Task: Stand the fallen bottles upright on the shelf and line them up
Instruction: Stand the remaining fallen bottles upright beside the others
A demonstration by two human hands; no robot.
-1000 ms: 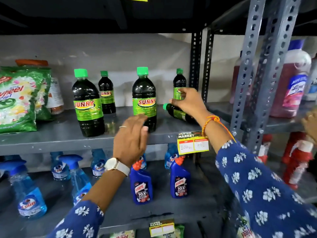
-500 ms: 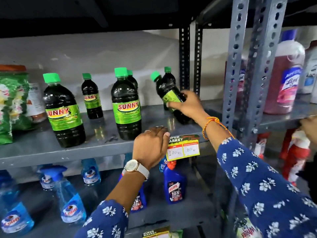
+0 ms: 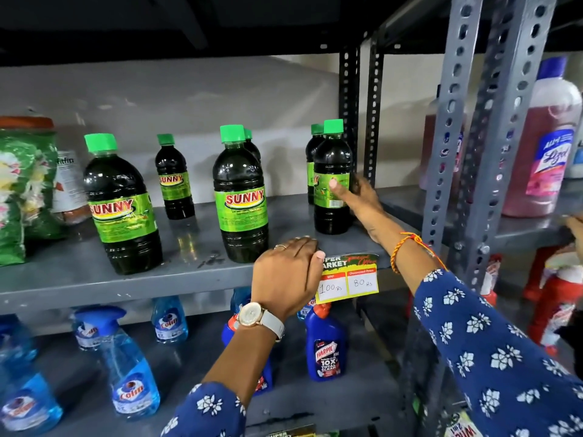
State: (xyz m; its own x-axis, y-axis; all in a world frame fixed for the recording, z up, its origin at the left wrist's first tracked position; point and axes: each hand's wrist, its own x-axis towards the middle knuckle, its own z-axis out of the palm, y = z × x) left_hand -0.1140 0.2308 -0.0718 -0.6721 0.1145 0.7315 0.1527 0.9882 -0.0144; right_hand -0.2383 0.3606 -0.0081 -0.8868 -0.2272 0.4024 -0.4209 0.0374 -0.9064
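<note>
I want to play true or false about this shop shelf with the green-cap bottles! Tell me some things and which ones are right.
1. The right hand holds a small dark bottle that stands upright. True.
2. The left hand is lifting a bottle. False: it rests on the front edge of the shelf, holding nothing.
3. The price tag reads 100 and 80. True.
4. The bottle caps are red. False: the caps are green.
5. Blue spray bottles stand on the shelf below. True.
</note>
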